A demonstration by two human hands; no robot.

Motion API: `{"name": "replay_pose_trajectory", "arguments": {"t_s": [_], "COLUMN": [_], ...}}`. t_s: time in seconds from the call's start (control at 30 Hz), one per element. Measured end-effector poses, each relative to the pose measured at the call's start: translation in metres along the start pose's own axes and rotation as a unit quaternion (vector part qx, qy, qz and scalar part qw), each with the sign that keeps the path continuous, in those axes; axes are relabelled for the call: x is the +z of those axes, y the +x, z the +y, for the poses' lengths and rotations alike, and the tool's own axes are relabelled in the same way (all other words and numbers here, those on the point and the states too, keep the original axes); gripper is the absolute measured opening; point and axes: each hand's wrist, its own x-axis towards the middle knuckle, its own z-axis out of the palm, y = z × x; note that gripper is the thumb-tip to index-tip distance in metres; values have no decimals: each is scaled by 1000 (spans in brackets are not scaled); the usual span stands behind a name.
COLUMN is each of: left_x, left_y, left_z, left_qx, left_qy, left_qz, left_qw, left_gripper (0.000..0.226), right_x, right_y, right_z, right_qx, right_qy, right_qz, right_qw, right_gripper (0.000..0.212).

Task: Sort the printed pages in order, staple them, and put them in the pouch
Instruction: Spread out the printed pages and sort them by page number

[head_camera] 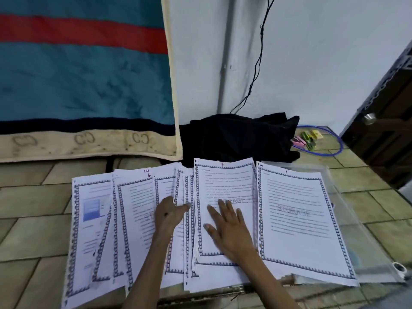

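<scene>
Several printed pages with blue patterned borders lie fanned out on the tiled floor. Page 1 (298, 219) is at the right, lying on a clear plastic pouch (365, 241). Page 7 (225, 186) is in the middle, and a page marked 14 and 6 (133, 210) is left of it. A title page with a blue picture (89, 219) is at the far left. My left hand (169, 215) rests flat on the middle-left pages, fingers spread. My right hand (227, 228) lies flat on page 7, fingers apart. Neither hand grips anything.
A black cloth bundle (238, 134) lies behind the pages by the wall. Small coloured staplers (307, 139) sit inside a blue ring (334, 150) at the back right. A teal and red blanket (84, 74) hangs at the left. A dark door (383, 134) stands at the right.
</scene>
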Motion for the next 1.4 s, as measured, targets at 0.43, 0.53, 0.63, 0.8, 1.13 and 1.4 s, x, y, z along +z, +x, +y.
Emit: {"name": "replay_pose_trajectory", "arguments": {"t_s": [0.43,0.53,0.63,0.8,1.13,1.4], "left_x": [-70,-85,-86,-81,-25,-12], "left_y": [9,16,20,22,-2,12], "left_z": [-54,-62,-65,-66,-32,-17], "left_qx": [-36,-43,-39,-39,140,40], "left_qy": [-68,-78,-76,-67,23,14], "left_qz": [122,134,136,145,152,-25], "left_qw": [990,987,987,986,978,999], "left_gripper": [53,54,52,49,38,30], "right_x": [35,35,36,28,27,21], "right_y": [24,36,37,15,9,8], "right_z": [-84,-102,-99,-64,-57,-58], "right_qx": [-33,-37,-14,54,81,81], "right_qy": [-8,5,4,-17,-5,36], "right_qz": [-12,-32,-25,8,22,20], "right_qw": [999,999,1000,998,996,996], "right_gripper": [74,77,78,79,82,80]}}
